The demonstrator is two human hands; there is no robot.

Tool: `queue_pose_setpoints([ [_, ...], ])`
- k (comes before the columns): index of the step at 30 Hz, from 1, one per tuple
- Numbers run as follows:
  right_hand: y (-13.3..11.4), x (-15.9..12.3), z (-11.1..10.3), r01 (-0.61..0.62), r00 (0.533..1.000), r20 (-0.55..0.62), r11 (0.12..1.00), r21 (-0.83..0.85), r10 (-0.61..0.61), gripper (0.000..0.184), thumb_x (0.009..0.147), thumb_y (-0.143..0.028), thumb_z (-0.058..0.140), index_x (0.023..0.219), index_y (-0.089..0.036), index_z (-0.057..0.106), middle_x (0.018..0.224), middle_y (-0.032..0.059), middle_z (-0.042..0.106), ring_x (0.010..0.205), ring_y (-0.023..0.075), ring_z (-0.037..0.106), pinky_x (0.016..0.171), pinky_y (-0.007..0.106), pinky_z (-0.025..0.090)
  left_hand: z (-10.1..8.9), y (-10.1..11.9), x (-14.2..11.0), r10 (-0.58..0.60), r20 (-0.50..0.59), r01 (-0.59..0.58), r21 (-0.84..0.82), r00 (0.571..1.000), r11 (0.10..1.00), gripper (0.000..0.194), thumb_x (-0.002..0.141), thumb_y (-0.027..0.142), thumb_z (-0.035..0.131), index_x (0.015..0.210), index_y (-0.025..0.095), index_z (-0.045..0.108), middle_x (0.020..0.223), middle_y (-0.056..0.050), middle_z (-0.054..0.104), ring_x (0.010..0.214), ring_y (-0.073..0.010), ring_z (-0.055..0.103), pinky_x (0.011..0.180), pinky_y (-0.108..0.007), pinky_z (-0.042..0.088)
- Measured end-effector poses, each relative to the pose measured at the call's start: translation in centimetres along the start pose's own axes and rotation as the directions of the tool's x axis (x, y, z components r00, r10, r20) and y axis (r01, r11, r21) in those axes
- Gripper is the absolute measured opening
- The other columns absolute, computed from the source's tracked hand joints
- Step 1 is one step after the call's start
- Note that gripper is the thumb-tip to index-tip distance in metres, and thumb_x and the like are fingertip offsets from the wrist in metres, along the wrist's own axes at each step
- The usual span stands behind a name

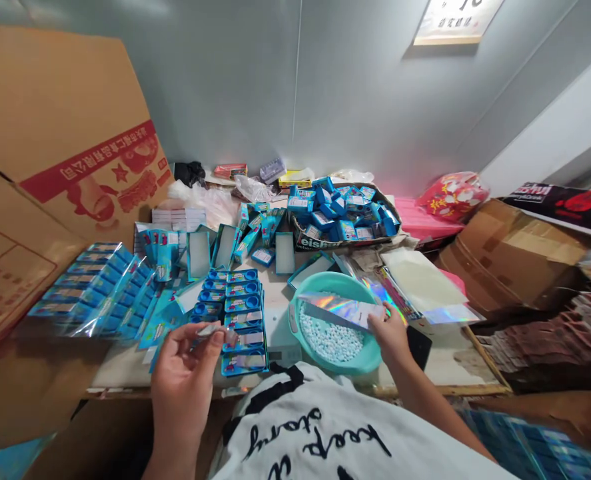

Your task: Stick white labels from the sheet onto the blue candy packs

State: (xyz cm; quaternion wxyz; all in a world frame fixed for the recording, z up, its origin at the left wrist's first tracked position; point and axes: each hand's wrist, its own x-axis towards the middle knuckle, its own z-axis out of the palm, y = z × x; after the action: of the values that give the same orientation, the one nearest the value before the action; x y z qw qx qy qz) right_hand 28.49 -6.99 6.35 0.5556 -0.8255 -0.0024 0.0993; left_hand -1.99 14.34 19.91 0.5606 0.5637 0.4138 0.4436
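Observation:
My left hand [188, 367] is closed, with a small clear-and-whitish piece [210, 329] pinched between thumb and fingers; its exact kind is too small to tell. It hovers beside a blue display tray [245, 363] with rows of small packs and round cut-outs. My right hand [391, 333] grips one end of a shiny holographic strip [338, 310], held slanting over a teal plastic basin [375, 363]. Inside the basin lie many small white and pale blue pellets [330, 340], partly hidden under the strip.
Behind the basin a cardboard tray [300, 241] is heaped with small blue boxes [345, 210]. Plastic-wrapped blue packs [100, 287] lean at the left near a large carton [75, 133]. Whitish sheets [420, 280] lie to the right, before brown cartons [510, 253]. Open blue boxes [198, 253] stand mid-table.

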Motion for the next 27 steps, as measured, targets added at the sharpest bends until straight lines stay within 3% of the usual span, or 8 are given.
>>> queue_pose_setpoints([
  [5,-1.0,-3.1,1.1,0.313,0.925,-0.064,0.849,-0.426,-0.374,0.067,0.082,-0.033,0.05,0.142,-0.004,0.044,0.154,0.0279,0.033,0.146,0.0417,0.028,0.119,0.064,0.02,0.7,0.1,0.9,0.017,0.015,-0.017,-0.046,1.0,0.999,0.036,0.075,0.029,0.083,0.101,0.021,0.06,0.11,-0.004,0.07,0.081,-0.0141,0.075,0.078,-0.023,0.06],
  [7,-3.6,-4.7,2.3,0.51,0.847,0.053,0.779,-0.363,-0.53,0.057,0.088,-0.034,0.049,0.14,-0.01,0.049,0.154,0.0237,0.036,0.146,0.0379,0.029,0.119,0.063,0.02,1.0,-0.1,1.2,0.039,0.027,-0.037,-0.059,0.999,0.998,0.036,0.074,0.029,0.084,0.099,0.02,0.061,0.103,-0.003,0.072,0.081,-0.0144,0.075,0.076,-0.021,0.06],
  [9,-6.5,-6.4,3.7,0.597,0.777,0.294,0.799,-0.066,-0.556,0.046,0.091,-0.035,0.05,0.133,-0.018,0.056,0.143,0.0185,0.051,0.136,0.0316,0.044,0.116,0.056,0.031,1.4,-0.2,1.4,0.046,0.027,-0.045,-0.06,0.999,0.997,0.036,0.073,0.03,0.084,0.098,0.02,0.061,0.098,-0.003,0.073,0.082,-0.0145,0.075,0.074,-0.019,0.059],
  [11,-9.3,-7.9,5.4,0.378,0.65,0.607,0.887,0.264,-0.458,0.038,0.091,-0.036,0.053,0.125,-0.023,0.062,0.129,0.0145,0.063,0.12,0.0277,0.058,0.106,0.05,0.043,1.7,-0.1,1.6,0.013,0.044,-0.01,-0.054,0.999,0.998,0.041,0.072,0.032,0.085,0.102,0.02,0.06,0.095,-0.003,0.074,0.084,-0.0152,0.075,0.074,-0.019,0.059],
  [14,-12.7,-9.9,7.8,-0.09,0.409,0.858,0.923,0.375,-0.309,0.037,0.091,-0.044,0.059,0.12,-0.023,0.066,0.113,0.0114,0.071,0.102,0.0244,0.067,0.093,0.043,0.049,2.0,0.3,1.8,-0.07,0.122,0.074,-0.028,0.99,0.997,0.061,0.07,0.036,0.086,0.121,0.022,0.055,0.092,-0.004,0.075,0.085,-0.0172,0.076,0.075,-0.022,0.061],
  [19,-16.6,-12.2,9.7,-0.122,0.287,0.894,0.912,0.391,-0.344,0.045,0.086,-0.057,0.067,0.112,-0.02,0.069,0.097,0.0055,0.07,0.087,0.0177,0.066,0.08,0.033,0.05,2.2,1.3,2.2,-0.093,0.184,0.096,-0.008,0.978,0.995,0.085,0.068,0.039,0.087,0.139,0.023,0.043,0.094,-0.005,0.075,0.085,-0.0188,0.076,0.075,-0.025,0.061],
  [22,-17.4,-13.4,10.2,-0.139,0.313,0.896,0.918,0.372,-0.316,0.053,0.076,-0.055,0.079,0.115,-0.023,0.066,0.086,-0.0002,0.065,0.073,0.0143,0.064,0.067,0.027,0.05,2.2,1.2,2.7,-0.08,0.152,0.082,-0.003,0.985,0.997,0.079,0.069,0.041,0.086,0.135,0.022,0.046,0.092,-0.005,0.075,0.084,-0.0189,0.076,0.074,-0.025,0.061],
  [27,-16.3,-14.0,12.3,-0.07,0.52,0.811,0.933,0.353,-0.268,0.033,0.076,-0.044,0.076,0.095,-0.017,0.071,0.067,-0.002,0.063,0.058,0.0118,0.056,0.054,0.024,0.043,2.5,-1.4,4.3,-0.115,0.119,0.12,-0.043,0.986,0.992,0.068,0.072,0.041,0.084,0.129,0.025,0.051,0.091,-0.002,0.075,0.077,-0.0153,0.074,0.069,-0.022,0.058],
])
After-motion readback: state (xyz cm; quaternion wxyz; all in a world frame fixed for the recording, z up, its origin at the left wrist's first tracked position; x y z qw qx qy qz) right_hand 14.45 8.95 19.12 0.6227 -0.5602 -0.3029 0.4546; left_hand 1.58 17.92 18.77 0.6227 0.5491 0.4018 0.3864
